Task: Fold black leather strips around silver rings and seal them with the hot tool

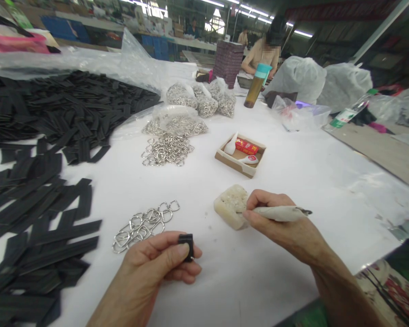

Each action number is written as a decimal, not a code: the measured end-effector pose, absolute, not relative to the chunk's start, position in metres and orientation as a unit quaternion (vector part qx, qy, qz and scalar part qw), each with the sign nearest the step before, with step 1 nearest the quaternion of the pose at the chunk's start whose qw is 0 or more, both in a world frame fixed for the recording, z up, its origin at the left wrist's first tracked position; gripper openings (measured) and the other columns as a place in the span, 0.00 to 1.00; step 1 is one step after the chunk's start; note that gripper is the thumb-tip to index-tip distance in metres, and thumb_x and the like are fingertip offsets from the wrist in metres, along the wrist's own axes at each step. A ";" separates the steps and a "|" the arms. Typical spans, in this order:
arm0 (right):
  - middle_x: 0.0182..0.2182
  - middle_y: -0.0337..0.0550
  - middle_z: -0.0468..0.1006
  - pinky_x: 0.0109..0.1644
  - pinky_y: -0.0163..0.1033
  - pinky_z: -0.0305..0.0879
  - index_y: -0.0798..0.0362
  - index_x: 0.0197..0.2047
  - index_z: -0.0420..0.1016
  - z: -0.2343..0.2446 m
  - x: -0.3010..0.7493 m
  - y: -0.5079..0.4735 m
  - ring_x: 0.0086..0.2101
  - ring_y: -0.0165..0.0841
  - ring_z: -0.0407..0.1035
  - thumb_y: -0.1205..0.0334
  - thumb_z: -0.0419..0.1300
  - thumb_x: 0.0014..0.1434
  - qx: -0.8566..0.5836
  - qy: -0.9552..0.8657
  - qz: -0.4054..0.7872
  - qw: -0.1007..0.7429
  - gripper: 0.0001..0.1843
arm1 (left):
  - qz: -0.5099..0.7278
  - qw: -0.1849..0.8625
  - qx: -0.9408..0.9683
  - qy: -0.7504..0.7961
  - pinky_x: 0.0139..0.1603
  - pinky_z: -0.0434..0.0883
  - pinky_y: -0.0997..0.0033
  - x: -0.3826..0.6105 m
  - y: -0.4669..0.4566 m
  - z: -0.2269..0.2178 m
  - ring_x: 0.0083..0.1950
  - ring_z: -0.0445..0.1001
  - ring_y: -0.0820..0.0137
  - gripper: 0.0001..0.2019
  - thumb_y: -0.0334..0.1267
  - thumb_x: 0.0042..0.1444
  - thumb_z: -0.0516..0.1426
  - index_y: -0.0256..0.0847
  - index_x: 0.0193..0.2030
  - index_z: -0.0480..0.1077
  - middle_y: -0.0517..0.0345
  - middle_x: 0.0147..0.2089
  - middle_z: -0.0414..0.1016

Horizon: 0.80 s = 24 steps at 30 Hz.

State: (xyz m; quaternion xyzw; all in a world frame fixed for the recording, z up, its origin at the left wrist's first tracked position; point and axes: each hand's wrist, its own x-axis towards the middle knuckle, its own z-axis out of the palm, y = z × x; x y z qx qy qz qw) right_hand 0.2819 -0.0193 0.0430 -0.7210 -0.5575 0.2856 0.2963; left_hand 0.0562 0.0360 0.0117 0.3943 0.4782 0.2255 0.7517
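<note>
My left hand (167,259) pinches a small folded piece of black strap (187,247) between thumb and fingers, above the white tabletop. My right hand (276,215) is closed round a slim pen-like tool with a whitish wrapped handle (279,213). Its dark end sticks out to the right. The fingertips are at a yellowish-white wax-like block (230,206) with a pitted top; the tool's other end is hidden there, so contact cannot be made out. Just beyond my left hand lies a small group of metal D-shaped rings (145,225).
Black strips (37,200) cover the left side. A larger heap of rings (168,150) lies by bags of rings (202,102). A shallow box (240,154) holds glue tubes. Behind stand a teal-lidded bottle (256,86), plastic bags (295,84) and a seated person (262,54).
</note>
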 end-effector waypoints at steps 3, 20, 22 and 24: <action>0.19 0.30 0.63 0.22 0.29 0.50 0.51 0.26 0.65 0.042 0.280 -0.022 0.21 0.25 0.55 0.66 0.56 0.55 -0.729 -0.564 0.261 0.287 0.06 | 0.225 0.753 0.396 0.474 0.28 0.73 0.77 0.056 0.036 0.012 0.26 0.75 0.70 0.07 0.39 0.46 0.63 0.37 0.27 0.77 0.54 0.29 0.79; 0.22 0.37 0.68 0.21 0.34 0.52 0.50 0.30 0.68 0.042 0.266 -0.068 0.21 0.30 0.59 0.59 0.60 0.54 -0.709 -0.496 0.183 0.467 0.06 | 0.243 0.768 0.403 0.435 0.29 0.72 0.78 0.056 0.030 0.014 0.27 0.75 0.72 0.06 0.35 0.50 0.60 0.35 0.28 0.76 0.53 0.30 0.79; 0.23 0.37 0.67 0.20 0.34 0.51 0.48 0.31 0.68 0.039 0.259 -0.073 0.21 0.30 0.58 0.59 0.61 0.54 -0.669 -0.480 0.221 0.523 0.05 | 0.249 0.776 0.403 0.416 0.29 0.73 0.77 0.055 0.025 0.015 0.27 0.75 0.72 0.06 0.34 0.51 0.59 0.34 0.28 0.76 0.53 0.30 0.79; 0.22 0.37 0.66 0.21 0.35 0.51 0.47 0.31 0.69 0.035 0.252 -0.074 0.21 0.31 0.58 0.58 0.62 0.53 -0.621 -0.476 0.278 0.557 0.06 | 0.256 0.787 0.399 0.395 0.29 0.73 0.76 0.054 0.019 0.016 0.27 0.75 0.71 0.06 0.33 0.52 0.59 0.33 0.29 0.75 0.52 0.31 0.78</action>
